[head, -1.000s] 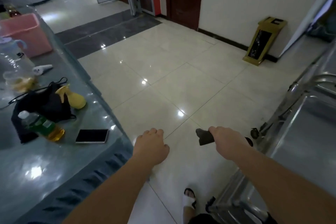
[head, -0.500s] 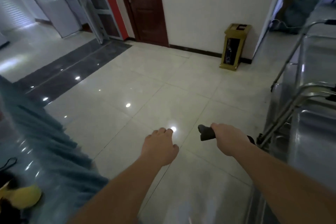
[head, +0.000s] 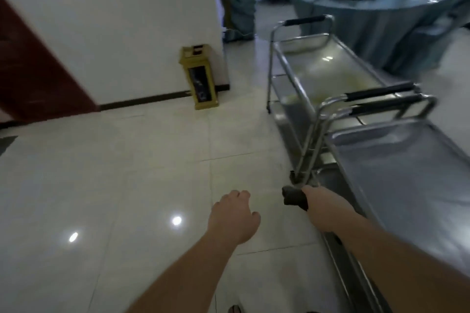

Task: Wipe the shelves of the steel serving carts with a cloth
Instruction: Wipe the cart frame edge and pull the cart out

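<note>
Dark cloth (head: 295, 198) being gripped in right hand (head: 324, 207), left hand (head: 232, 216) being held loosely curled and empty, two steel carts (head: 396, 160) being parked end to end alongside, gold bin (head: 201, 76) standing against wall.

A: Illumination? B: Dim and cool; ceiling lamps reflect as bright spots on the glossy floor (head: 127, 185), with soft glare on the far cart shelf (head: 328, 68)
A: Sharpness? B: Motion blur throughout, strongest at the door (head: 30, 79); wide-angle bending at the edges

Cloth (head: 295, 198): dark grey. Carts (head: 396, 160): silver steel, black handles. Bin (head: 202, 76): gold. Floor (head: 127, 173): glossy cream tiles
</note>
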A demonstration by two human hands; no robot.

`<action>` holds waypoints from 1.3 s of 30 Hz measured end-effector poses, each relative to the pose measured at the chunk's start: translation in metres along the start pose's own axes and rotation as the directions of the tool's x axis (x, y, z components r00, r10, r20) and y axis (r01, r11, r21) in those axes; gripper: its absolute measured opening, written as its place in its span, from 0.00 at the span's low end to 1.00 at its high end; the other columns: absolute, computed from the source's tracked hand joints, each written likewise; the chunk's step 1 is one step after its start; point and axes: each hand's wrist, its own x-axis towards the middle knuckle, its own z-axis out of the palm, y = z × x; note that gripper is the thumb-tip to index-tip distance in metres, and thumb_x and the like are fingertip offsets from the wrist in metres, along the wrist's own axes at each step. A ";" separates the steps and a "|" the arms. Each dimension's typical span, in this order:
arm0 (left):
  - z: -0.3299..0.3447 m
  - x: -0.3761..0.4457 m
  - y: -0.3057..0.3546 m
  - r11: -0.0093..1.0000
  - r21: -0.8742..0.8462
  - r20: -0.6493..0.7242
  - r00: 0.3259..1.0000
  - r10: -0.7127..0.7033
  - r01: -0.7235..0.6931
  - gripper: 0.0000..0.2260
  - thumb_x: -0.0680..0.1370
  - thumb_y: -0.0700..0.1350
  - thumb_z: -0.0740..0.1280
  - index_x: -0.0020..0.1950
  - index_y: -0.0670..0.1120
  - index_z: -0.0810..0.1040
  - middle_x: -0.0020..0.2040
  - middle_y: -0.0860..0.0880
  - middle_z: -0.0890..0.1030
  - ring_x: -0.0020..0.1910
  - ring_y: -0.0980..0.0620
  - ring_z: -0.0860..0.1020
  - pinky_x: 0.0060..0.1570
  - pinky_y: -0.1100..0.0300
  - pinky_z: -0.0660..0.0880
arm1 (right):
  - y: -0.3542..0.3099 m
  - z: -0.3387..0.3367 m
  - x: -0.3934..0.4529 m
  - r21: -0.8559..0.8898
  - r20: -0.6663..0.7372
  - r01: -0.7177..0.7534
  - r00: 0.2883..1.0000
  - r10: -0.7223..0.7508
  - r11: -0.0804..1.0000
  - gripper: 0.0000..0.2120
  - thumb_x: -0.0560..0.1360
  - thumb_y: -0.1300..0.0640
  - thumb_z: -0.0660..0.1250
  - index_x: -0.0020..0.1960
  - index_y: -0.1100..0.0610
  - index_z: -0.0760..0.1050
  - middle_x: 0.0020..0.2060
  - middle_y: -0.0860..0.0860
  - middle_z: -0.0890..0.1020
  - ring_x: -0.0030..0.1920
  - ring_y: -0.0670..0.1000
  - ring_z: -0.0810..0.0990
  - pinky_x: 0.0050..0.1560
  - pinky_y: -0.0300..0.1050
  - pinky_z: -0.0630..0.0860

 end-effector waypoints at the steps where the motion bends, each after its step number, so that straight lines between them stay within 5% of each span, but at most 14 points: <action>1: -0.005 0.018 0.002 0.999 0.021 0.019 0.999 0.044 -0.045 0.26 0.83 0.58 0.59 0.80 0.50 0.66 0.74 0.47 0.71 0.71 0.44 0.72 0.68 0.48 0.70 | 0.006 0.002 0.002 0.044 -0.010 -0.060 0.998 0.060 0.997 0.09 0.79 0.59 0.63 0.57 0.47 0.70 0.46 0.47 0.77 0.45 0.50 0.79 0.48 0.50 0.79; 7: -0.018 0.104 0.041 0.949 0.132 0.153 0.952 0.267 -0.287 0.25 0.83 0.58 0.59 0.78 0.50 0.66 0.73 0.47 0.72 0.70 0.44 0.72 0.67 0.49 0.71 | 0.053 0.009 0.001 0.176 0.043 -0.376 0.926 0.374 0.910 0.12 0.78 0.61 0.64 0.60 0.49 0.72 0.46 0.47 0.78 0.46 0.50 0.79 0.48 0.49 0.80; 23: -0.031 0.276 0.149 0.736 0.237 0.381 0.758 0.530 -0.634 0.23 0.83 0.56 0.59 0.76 0.50 0.69 0.72 0.48 0.73 0.70 0.45 0.72 0.69 0.49 0.70 | 0.124 -0.015 0.082 0.281 0.108 -0.599 0.796 0.596 0.750 0.14 0.79 0.60 0.65 0.63 0.49 0.70 0.52 0.50 0.81 0.48 0.51 0.80 0.53 0.49 0.81; 28: -0.021 0.347 0.164 0.580 0.256 0.481 0.622 0.617 -0.773 0.23 0.82 0.57 0.60 0.75 0.49 0.70 0.71 0.48 0.74 0.69 0.45 0.72 0.68 0.50 0.71 | 0.112 0.002 0.105 0.362 0.193 -0.741 0.653 0.732 0.565 0.16 0.80 0.60 0.64 0.65 0.50 0.68 0.54 0.50 0.79 0.52 0.52 0.80 0.52 0.49 0.79; 31: -0.015 0.383 0.165 0.456 0.258 0.552 0.517 0.654 -0.852 0.23 0.82 0.56 0.60 0.75 0.49 0.70 0.70 0.48 0.74 0.68 0.45 0.73 0.66 0.51 0.72 | 0.091 0.017 0.119 0.466 0.249 -0.811 0.503 0.828 0.354 0.15 0.79 0.61 0.65 0.64 0.51 0.69 0.55 0.51 0.80 0.52 0.53 0.80 0.53 0.51 0.79; 33: -0.010 0.403 0.163 0.386 0.266 0.597 0.466 0.654 -0.883 0.24 0.81 0.56 0.60 0.76 0.50 0.69 0.71 0.48 0.74 0.68 0.45 0.74 0.66 0.50 0.73 | 0.074 0.031 0.130 0.540 0.312 -0.816 0.423 0.850 0.208 0.15 0.79 0.62 0.65 0.63 0.51 0.68 0.53 0.51 0.79 0.47 0.52 0.78 0.45 0.47 0.76; 36: 0.002 0.424 0.163 0.324 0.288 0.653 0.433 0.622 -0.901 0.24 0.81 0.56 0.60 0.76 0.50 0.69 0.71 0.48 0.73 0.69 0.44 0.73 0.67 0.48 0.73 | 0.052 0.057 0.143 0.613 0.382 -0.788 0.350 0.855 0.049 0.12 0.79 0.63 0.64 0.59 0.49 0.71 0.46 0.48 0.77 0.41 0.48 0.76 0.35 0.41 0.69; 39: 0.015 0.432 0.165 0.279 0.291 0.694 0.402 0.597 -0.915 0.24 0.81 0.56 0.60 0.76 0.49 0.70 0.72 0.47 0.73 0.69 0.43 0.73 0.67 0.48 0.72 | 0.038 0.077 0.146 0.634 0.440 -0.771 0.300 0.846 -0.056 0.10 0.78 0.63 0.64 0.55 0.49 0.72 0.42 0.48 0.77 0.41 0.48 0.78 0.40 0.44 0.74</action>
